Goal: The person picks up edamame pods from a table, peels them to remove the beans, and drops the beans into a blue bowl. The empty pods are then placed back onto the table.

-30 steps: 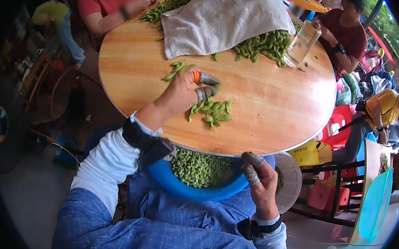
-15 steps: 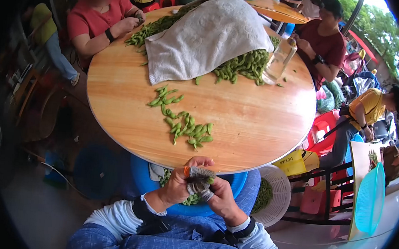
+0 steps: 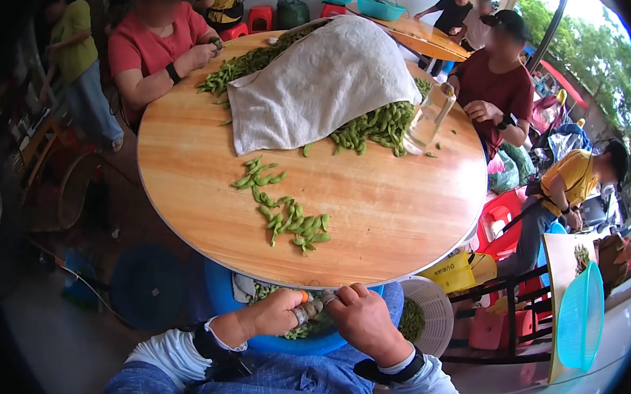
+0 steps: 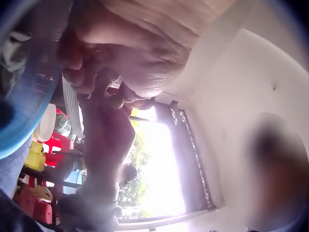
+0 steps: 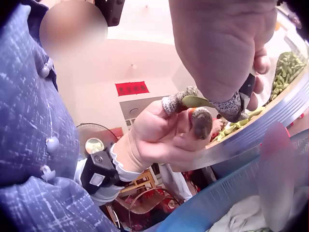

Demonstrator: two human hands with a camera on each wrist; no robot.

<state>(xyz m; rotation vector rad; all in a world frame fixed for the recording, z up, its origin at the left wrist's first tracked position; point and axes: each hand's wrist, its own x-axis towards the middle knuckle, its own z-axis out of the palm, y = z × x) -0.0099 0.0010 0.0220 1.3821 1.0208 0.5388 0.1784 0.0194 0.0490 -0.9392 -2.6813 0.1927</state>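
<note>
Both hands meet over the blue basin [image 3: 221,296] at the near table edge. My left hand [image 3: 272,315], with grey finger covers and an orange band, pinches a green soybean pod [image 5: 194,101] between thumb and finger. My right hand [image 3: 367,319] is curled at the other end of that pod, its grey-covered thumb [image 5: 231,109] pressed against it. Shelled green beans [image 3: 299,333] lie in the basin beneath, partly hidden by the hands. Loose soybean pods [image 3: 300,225] lie on the round wooden table [image 3: 387,224] just beyond.
A white towel [image 3: 323,80] covers a heap of pods [image 3: 379,128], beside a clear bottle [image 3: 431,117]. To the right of the basin stands a white basket [image 3: 434,326] with green contents. A grey cloth [image 3: 243,287] hangs in the basin. Two people in red sit across the table.
My left hand has come back from the pods on the table to over the basin. My right hand has moved left to meet it, and its fingers now curl at the pod. The head view has tilted up.
</note>
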